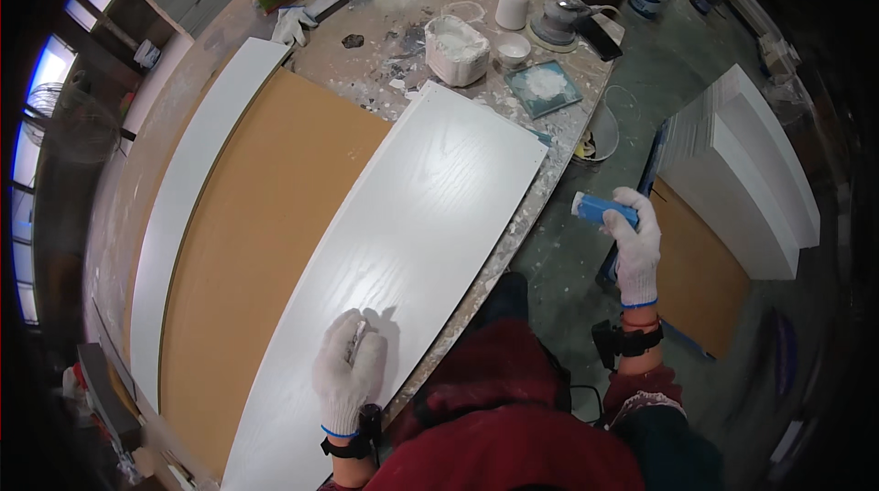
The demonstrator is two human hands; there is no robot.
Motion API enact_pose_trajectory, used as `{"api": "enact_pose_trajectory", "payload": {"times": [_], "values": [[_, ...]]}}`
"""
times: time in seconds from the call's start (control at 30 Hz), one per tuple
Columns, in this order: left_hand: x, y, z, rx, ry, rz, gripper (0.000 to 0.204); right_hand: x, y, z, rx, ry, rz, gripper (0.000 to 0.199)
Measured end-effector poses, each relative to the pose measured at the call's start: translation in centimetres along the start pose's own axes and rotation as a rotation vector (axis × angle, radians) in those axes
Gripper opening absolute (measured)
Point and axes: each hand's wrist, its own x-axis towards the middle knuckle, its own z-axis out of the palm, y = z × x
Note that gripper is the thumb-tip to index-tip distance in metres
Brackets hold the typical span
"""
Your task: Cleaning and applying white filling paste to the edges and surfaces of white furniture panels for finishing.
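A long white wood-grain panel (pixel 417 207) lies along the bench in front of me. My left hand (pixel 343 372), in a white knit glove, is at the panel's near part with its fingers closed. Something small and pale shows between thumb and fingers, too unclear to name. My right hand (pixel 636 239), gloved too, is held out past the bench's right edge. It grips a short blue block with a white end (pixel 604 210), apart from the panel.
A brown board (pixel 275 170) and narrow white strip (pixel 197 180) lie left of the panel. At the far end are a white tub (pixel 458 51), red-tipped bottles (pixel 513 7), a round sander (pixel 554 26) and a powder-covered glass plate (pixel 543 88). Stacked white panels (pixel 732 170) stand right.
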Motion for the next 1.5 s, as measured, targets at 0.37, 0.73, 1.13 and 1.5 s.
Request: {"api": "enact_pose_trajectory", "payload": {"times": [0.37, 0.73, 1.13, 1.5], "values": [[2.3, 8.7, 8.7, 0.164, 0.148, -0.297, 0.041, 14.3, -2.6, 2.2, -0.33, -0.498, -0.211, 0.034], [3.1, 12.3, 11.3, 0.326, 0.172, -0.454, 0.04, 19.0, -2.7, 2.1, -0.409, -0.787, -0.223, 0.038], [-0.5, 9.9, 11.0, -0.26, 0.56, -0.649, 0.03, 27.0, 1.1, 4.0, -0.643, -0.103, -0.426, 0.037], [-7.4, 2.3, 12.5, 0.095, 1.11, -0.556, 0.029, 34.4, 5.6, 3.1, -0.779, -0.262, -0.664, 0.04]]}}
